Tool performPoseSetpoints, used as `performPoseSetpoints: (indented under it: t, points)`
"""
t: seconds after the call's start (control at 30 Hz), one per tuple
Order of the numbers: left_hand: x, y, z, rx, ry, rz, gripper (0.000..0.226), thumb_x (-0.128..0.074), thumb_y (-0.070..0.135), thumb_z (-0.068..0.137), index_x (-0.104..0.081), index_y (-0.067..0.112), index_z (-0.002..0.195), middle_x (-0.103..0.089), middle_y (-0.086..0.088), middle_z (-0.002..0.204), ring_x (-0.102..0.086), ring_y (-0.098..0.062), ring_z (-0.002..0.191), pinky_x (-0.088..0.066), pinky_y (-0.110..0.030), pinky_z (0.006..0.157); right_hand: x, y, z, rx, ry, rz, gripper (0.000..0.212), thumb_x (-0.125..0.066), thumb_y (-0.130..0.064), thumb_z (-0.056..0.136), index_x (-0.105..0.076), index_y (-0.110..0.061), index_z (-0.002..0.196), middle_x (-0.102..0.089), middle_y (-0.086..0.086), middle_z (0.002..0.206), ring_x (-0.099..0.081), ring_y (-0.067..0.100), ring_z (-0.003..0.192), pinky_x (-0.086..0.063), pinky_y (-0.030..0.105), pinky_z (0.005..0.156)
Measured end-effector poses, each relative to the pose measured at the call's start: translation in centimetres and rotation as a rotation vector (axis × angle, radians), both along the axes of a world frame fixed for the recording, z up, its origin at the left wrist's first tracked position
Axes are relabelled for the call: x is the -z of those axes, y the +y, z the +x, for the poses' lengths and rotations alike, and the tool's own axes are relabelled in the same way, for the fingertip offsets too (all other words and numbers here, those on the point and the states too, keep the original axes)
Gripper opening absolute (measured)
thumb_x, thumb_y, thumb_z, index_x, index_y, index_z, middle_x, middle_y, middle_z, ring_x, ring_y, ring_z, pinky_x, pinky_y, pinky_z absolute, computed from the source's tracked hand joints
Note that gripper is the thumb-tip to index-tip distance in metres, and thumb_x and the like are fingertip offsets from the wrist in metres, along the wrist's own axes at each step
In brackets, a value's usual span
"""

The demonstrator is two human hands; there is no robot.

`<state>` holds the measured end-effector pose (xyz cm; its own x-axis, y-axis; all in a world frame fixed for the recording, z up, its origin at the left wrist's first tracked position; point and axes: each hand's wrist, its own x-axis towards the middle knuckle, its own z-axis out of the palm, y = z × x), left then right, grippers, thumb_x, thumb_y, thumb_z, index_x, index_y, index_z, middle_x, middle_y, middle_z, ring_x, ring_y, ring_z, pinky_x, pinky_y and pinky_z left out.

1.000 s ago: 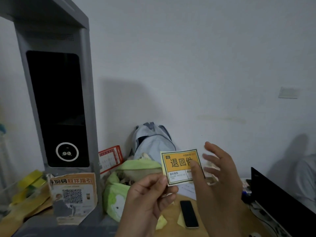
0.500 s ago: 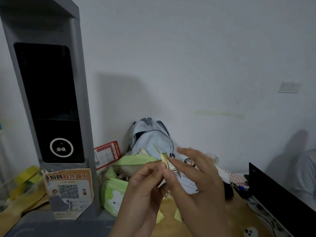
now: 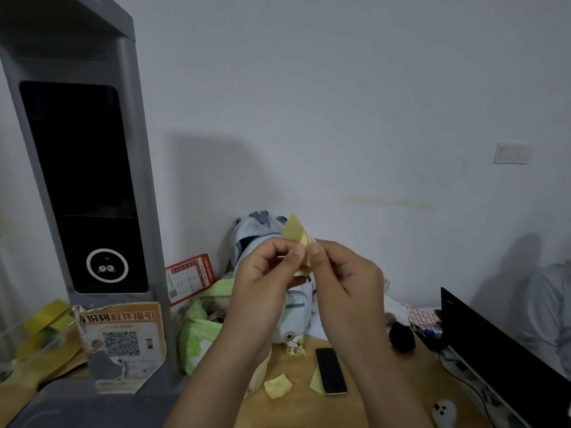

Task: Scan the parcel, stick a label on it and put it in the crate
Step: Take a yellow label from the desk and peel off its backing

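Observation:
A small yellow label (image 3: 295, 231) is held up in front of me, edge-on, with its pale back facing the camera. My left hand (image 3: 265, 279) pinches its lower left part between thumb and forefinger. My right hand (image 3: 343, 282) pinches its right edge with the fingertips close beside the left ones. A tall grey scanner kiosk (image 3: 83, 180) with a black screen stands at the left. No parcel or crate shows in the head view.
A pale blue backpack (image 3: 262, 230) leans on the wall behind my hands. A green bag (image 3: 200, 332), a black phone (image 3: 330, 370) and crumpled yellow backing scraps (image 3: 277, 386) lie on the wooden table (image 3: 296, 412). A black monitor (image 3: 494, 344) stands at the right.
The label has turned from facing me with its printed front to edge-on and back side out. Both hands have come together on it and risen slightly.

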<state>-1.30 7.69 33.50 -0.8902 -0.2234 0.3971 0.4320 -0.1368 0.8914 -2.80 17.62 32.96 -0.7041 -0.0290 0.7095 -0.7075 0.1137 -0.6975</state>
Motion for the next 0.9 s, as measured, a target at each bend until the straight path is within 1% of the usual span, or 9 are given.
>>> performPoseSetpoints:
  t: [0.07, 0.13, 0.27, 0.4, 0.53, 0.63, 0.7, 0.83, 0.9]
  points:
    - [-0.1, 0.1, -0.1, -0.015, -0.006, 0.001, 0.02, -0.051, 0.02, 0.092, -0.062, 0.004, 0.086, -0.066, -0.013, 0.084, -0.065, -0.024, 0.081, -0.055, -0.042, 0.087, -0.1, 0.0, -0.1, 0.018, -0.012, -0.022, 0.035, -0.05, -0.023, 0.097, -0.059, -0.037, 0.066, -0.057, -0.018, 0.053, -0.052, 0.002, 0.052, -0.037, 0.01, 0.053]
    - [0.0, 0.2, -0.1, -0.029, -0.019, 0.037, 0.022, -0.046, 0.02, 0.095, -0.059, 0.007, 0.084, -0.065, -0.002, 0.071, -0.064, -0.011, 0.069, -0.055, -0.037, 0.079, 0.0, 0.1, -0.1, 0.042, -0.024, -0.057, 0.034, -0.048, -0.03, 0.094, -0.057, -0.027, 0.061, -0.05, -0.006, 0.051, -0.043, 0.008, 0.049, -0.035, 0.02, 0.047]
    - [0.4, 0.2, -0.4, -0.028, -0.063, 0.116, 0.018, -0.044, 0.016, 0.097, -0.054, 0.012, 0.082, -0.061, 0.0, 0.063, -0.061, -0.005, 0.053, -0.055, -0.028, 0.066, 0.0, 0.8, -0.7, 0.015, -0.085, -0.145, 0.032, -0.05, -0.023, 0.097, -0.068, -0.005, 0.079, -0.066, 0.024, 0.076, -0.061, 0.04, 0.073, -0.053, 0.049, 0.066]
    - [0.3, 0.3, -1.0, -0.053, -0.026, 0.094, 0.02, -0.045, 0.002, 0.095, -0.048, 0.016, 0.08, -0.064, 0.0, 0.064, -0.062, -0.008, 0.053, -0.053, -0.024, 0.059, -0.6, 1.3, -1.3, -0.057, -0.204, -0.265, 0.027, -0.052, -0.01, 0.096, -0.068, -0.016, 0.076, -0.069, 0.004, 0.067, -0.066, 0.02, 0.065, -0.06, 0.027, 0.059]
    - [0.2, 0.5, -1.7, -0.127, -0.043, 0.042, 0.033, -0.038, 0.001, 0.097, -0.057, 0.014, 0.074, -0.055, 0.0, 0.083, -0.059, 0.0, 0.046, -0.051, -0.035, 0.071, -0.7, 2.2, -2.0, -0.011, -0.275, -0.429, 0.029, -0.053, -0.01, 0.096, -0.064, -0.015, 0.07, -0.06, -0.005, 0.06, -0.057, 0.009, 0.051, -0.057, 0.024, 0.05]
    - [0.6, 0.3, -2.0, -0.157, -0.099, 0.095, 0.025, -0.044, 0.007, 0.096, -0.065, 0.016, 0.086, -0.059, -0.003, 0.095, -0.063, -0.001, 0.062, -0.056, -0.028, 0.066, -0.6, 3.5, -2.5, 0.06, -0.319, -0.638, 0.023, -0.051, -0.015, 0.097, -0.064, -0.015, 0.078, -0.065, 0.005, 0.078, -0.064, 0.013, 0.054, -0.055, 0.023, 0.046]
    - [0.9, 0.5, -2.0, -0.098, -0.167, 0.074, 0.019, -0.055, 0.023, 0.091, -0.063, 0.017, 0.107, -0.061, -0.002, 0.11, -0.064, -0.007, 0.085, -0.055, -0.028, 0.066, -0.2, 3.7, -2.6, 0.187, -0.242, -0.625, 0.022, -0.05, -0.017, 0.098, -0.063, -0.021, 0.08, -0.07, 0.002, 0.086, -0.069, 0.011, 0.058, -0.054, 0.023, 0.045]
    - [1.4, 2.1, -2.0, 0.098, -0.276, -0.025, 0.095, -0.069, 0.065, 0.056, -0.042, 0.025, 0.137, -0.055, 0.002, 0.13, -0.063, -0.01, 0.106, -0.058, -0.032, 0.073, 1.1, 2.4, -2.4, 0.414, 0.111, -0.341, 0.02, -0.053, -0.022, 0.096, -0.063, -0.035, 0.085, -0.069, -0.017, 0.084, -0.07, 0.009, 0.068, -0.054, 0.025, 0.053]
    - [1.0, 3.0, -1.9, 0.205, -0.268, -0.012, 0.098, -0.071, 0.068, 0.055, -0.043, 0.023, 0.138, -0.059, -0.001, 0.13, -0.065, -0.013, 0.108, -0.056, -0.03, 0.074, 1.8, 1.7, -2.6, 0.478, 0.271, -0.141, 0.017, -0.055, -0.019, 0.093, -0.072, -0.023, 0.094, -0.071, -0.01, 0.09, -0.066, 0.004, 0.077, -0.052, 0.014, 0.062]
